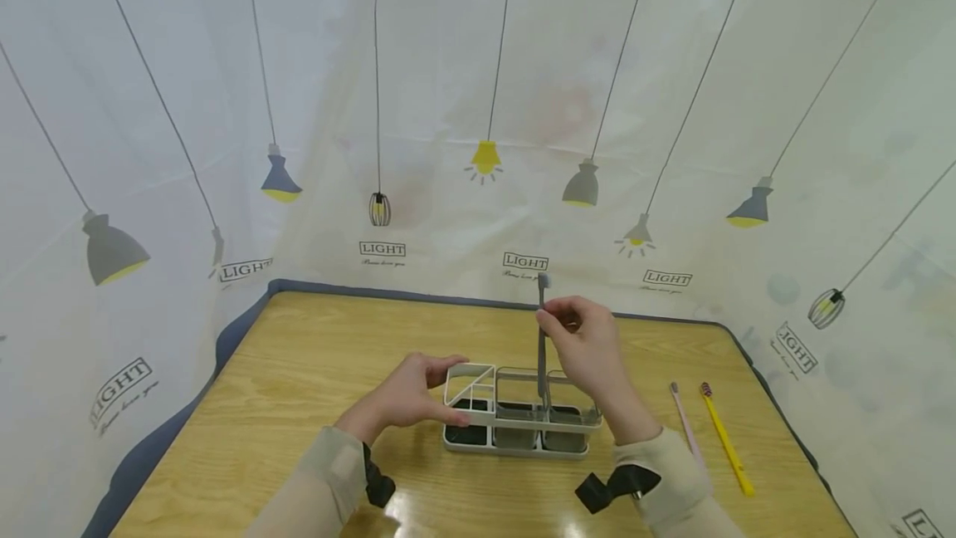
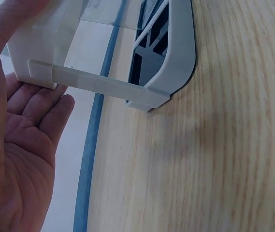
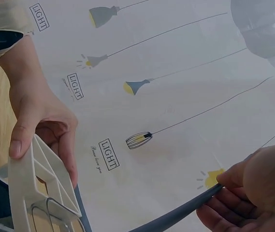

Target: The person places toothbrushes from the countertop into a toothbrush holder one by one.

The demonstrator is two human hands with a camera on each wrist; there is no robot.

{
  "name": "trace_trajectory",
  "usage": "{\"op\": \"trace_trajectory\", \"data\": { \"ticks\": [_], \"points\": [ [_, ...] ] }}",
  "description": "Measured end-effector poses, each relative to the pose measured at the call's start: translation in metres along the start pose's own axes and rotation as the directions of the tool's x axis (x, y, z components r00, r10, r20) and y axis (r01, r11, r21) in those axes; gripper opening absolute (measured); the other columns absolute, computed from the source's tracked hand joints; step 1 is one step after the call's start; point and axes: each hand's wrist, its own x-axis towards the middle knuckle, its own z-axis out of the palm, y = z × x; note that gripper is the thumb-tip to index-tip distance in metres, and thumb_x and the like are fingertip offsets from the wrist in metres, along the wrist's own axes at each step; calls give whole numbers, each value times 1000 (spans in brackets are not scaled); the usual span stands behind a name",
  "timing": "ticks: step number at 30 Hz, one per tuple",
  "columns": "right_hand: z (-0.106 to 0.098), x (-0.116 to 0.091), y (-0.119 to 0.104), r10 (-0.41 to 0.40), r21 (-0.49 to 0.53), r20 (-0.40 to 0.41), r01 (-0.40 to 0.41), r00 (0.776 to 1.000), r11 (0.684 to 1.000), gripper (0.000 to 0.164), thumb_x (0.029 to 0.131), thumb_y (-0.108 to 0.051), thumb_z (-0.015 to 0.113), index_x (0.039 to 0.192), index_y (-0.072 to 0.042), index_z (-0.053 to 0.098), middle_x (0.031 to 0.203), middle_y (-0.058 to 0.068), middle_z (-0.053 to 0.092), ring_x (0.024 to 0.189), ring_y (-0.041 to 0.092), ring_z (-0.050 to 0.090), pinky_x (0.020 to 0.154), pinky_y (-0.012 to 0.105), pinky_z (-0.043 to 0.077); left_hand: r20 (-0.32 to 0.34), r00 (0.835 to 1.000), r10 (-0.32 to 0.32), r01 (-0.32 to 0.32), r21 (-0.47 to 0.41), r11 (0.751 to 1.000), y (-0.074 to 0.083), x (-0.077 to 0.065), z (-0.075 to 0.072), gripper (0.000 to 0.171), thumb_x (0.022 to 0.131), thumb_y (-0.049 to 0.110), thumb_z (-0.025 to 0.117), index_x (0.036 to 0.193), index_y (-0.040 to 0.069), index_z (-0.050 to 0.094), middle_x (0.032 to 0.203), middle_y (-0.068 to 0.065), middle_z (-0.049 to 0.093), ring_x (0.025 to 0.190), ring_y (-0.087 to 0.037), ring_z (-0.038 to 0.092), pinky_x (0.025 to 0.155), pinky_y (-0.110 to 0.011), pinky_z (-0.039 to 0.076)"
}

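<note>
The right hand (image 1: 590, 349) is pinching a slender dark-grey toothbrush (image 1: 541, 359), the left hand (image 1: 407, 393) gripping a rectangular white plastic holder (image 1: 515, 423).

On the wooden table (image 1: 321, 339) we see 1 holder (image 1: 515, 422) and, near the right edge, 1 pink toothbrush (image 1: 685, 422), 1 yellow toothbrush (image 1: 727, 438).

On the wooden tabletop (image 1: 336, 330), the white two-tier plastic holder (image 1: 523, 423) has clear plastic cups (image 1: 515, 384) in its middle and right places, the left hand (image 1: 407, 391) at its left end, the right hand (image 1: 593, 347) with a slim grey toothbrush (image 1: 541, 355) above its right half, a slim pink toothbrush (image 1: 685, 418) then a slim yellow toothbrush (image 1: 728, 440) to its right, and a white printed sheet (image 1: 448, 65) behind it.
</note>
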Motion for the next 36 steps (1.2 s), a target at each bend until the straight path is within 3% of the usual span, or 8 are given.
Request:
{"op": "trace_trajectory", "data": {
  "ticks": [14,23,30,36],
  "points": [
    [29,-3,-14,-32,48,52,29,998,998,11,102,-10,74,107,-1,75,97,8,73,88,22,68,77,32,59,17,1000,10,-9,-29,1000,-1,1,0,97,76,34,99,156,9,53,152,-14,56,141,-31,53,114,-52,43],
    [42,-4,-18,-62,80,65,57,996,995,12,101,-8,73,108,1,76,98,8,73,91,22,71,81,34,61,-2,1000,-5,5,13,1000,-1,0,-1,97,75,39,99,156,13,54,149,-3,60,139,-21,55,114,-45,45],
    [48,-3,-20,-80,101,79,72,994,992,14,102,-9,73,110,2,75,100,8,74,92,22,71,80,34,61,6,1000,-8,8,1,1000,-1,0,-1,96,75,38,99,156,11,54,149,-5,61,140,-24,55,115,-46,44],
    [55,-3,-17,-71,120,93,60,993,991,13,102,-8,73,110,2,75,100,8,73,92,22,71,81,34,61,0,1000,-16,16,19,1000,1,0,-2,96,74,40,99,155,14,55,151,0,59,139,-18,55,114,-42,45]
  ]
}}
